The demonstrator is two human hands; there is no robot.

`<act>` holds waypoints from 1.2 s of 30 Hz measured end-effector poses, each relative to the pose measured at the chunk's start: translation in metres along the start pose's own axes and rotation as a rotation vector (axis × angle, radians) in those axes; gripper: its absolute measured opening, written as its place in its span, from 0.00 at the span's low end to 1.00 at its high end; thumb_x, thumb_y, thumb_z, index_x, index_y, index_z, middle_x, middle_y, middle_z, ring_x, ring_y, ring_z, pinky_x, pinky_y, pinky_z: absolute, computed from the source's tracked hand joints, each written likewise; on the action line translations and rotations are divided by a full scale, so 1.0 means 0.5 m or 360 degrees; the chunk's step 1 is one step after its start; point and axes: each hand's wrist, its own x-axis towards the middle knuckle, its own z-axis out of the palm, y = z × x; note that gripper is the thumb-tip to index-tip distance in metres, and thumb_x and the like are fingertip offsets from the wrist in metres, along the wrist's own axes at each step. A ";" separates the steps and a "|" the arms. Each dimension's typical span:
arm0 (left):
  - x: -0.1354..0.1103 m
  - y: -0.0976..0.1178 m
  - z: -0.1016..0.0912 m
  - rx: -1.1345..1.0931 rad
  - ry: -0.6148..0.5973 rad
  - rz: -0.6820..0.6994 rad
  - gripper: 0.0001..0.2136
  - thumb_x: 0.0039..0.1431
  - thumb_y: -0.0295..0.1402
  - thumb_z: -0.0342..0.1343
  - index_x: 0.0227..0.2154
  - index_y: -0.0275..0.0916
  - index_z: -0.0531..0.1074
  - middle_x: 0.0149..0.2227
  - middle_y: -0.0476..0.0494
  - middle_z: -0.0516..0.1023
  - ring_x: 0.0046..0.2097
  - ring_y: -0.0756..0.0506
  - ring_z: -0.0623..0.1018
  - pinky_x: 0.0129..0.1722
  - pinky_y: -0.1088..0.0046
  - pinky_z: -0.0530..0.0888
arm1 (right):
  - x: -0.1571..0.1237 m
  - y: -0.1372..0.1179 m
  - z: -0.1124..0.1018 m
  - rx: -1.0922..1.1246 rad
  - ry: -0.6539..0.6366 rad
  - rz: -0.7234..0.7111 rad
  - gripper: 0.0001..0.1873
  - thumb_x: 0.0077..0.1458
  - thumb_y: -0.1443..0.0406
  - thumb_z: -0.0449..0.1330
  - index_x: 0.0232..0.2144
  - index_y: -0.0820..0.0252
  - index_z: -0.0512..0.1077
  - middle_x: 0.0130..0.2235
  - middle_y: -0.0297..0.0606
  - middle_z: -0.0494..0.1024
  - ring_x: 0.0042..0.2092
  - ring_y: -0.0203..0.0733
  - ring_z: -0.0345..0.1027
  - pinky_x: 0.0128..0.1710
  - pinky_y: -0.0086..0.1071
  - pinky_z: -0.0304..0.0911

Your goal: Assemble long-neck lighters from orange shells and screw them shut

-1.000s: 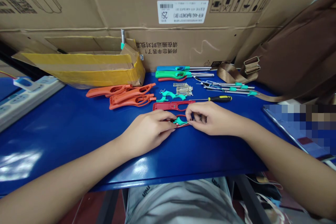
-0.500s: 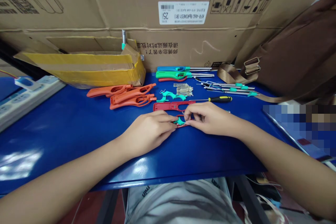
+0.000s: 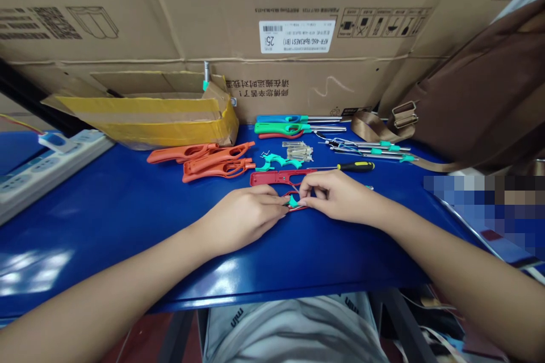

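Observation:
My left hand and my right hand meet over a red lighter half-shell lying on the blue table. Both hands have their fingers pinched together around a small teal trigger piece set in that shell. Most of the shell is hidden under my fingers. A second red half-shell lies just beyond my hands.
Orange half-shells, loose teal triggers, small metal parts, a yellow-handled screwdriver, metal tubes with teal ends and finished lighters lie behind. A taped cardboard box stands left, a power strip far left, a brown bag right.
My right hand's fingers have slid a little to the left onto the teal trigger piece. The camera has tipped slightly, so everything sits lower in view.

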 end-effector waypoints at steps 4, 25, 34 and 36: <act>-0.002 -0.008 0.003 -0.0080 0.0036 -0.0015 0.10 0.70 0.30 0.53 0.47 0.37 0.79 0.46 0.42 0.84 0.48 0.44 0.82 0.50 0.67 0.78 | -0.001 -0.007 -0.003 -0.0011 -0.0023 0.0076 0.04 0.58 0.69 0.61 0.30 0.61 0.74 0.24 0.28 0.69 0.24 0.31 0.58 0.28 0.26 0.55; 0.023 -0.063 -0.014 -0.0018 0.0448 -0.0328 0.09 0.68 0.31 0.55 0.41 0.37 0.80 0.41 0.41 0.84 0.43 0.43 0.81 0.49 0.61 0.76 | -0.003 0.004 -0.015 -0.0052 -0.0048 0.0088 0.04 0.58 0.67 0.63 0.30 0.61 0.74 0.25 0.30 0.72 0.26 0.32 0.59 0.30 0.27 0.55; 0.150 -0.130 -0.002 0.0215 0.0205 -0.0595 0.17 0.64 0.31 0.59 0.54 0.35 0.74 0.54 0.36 0.78 0.56 0.37 0.75 0.59 0.57 0.71 | -0.001 0.006 -0.014 -0.0009 -0.0034 0.0127 0.05 0.57 0.66 0.65 0.30 0.62 0.75 0.27 0.31 0.74 0.28 0.32 0.62 0.30 0.27 0.56; 0.177 -0.144 0.013 0.0222 0.0193 -0.0626 0.15 0.62 0.32 0.60 0.51 0.34 0.76 0.50 0.34 0.79 0.54 0.36 0.76 0.56 0.56 0.73 | 0.000 0.002 -0.016 -0.0016 -0.0039 0.0137 0.05 0.57 0.67 0.65 0.29 0.62 0.75 0.27 0.31 0.73 0.27 0.32 0.62 0.30 0.26 0.56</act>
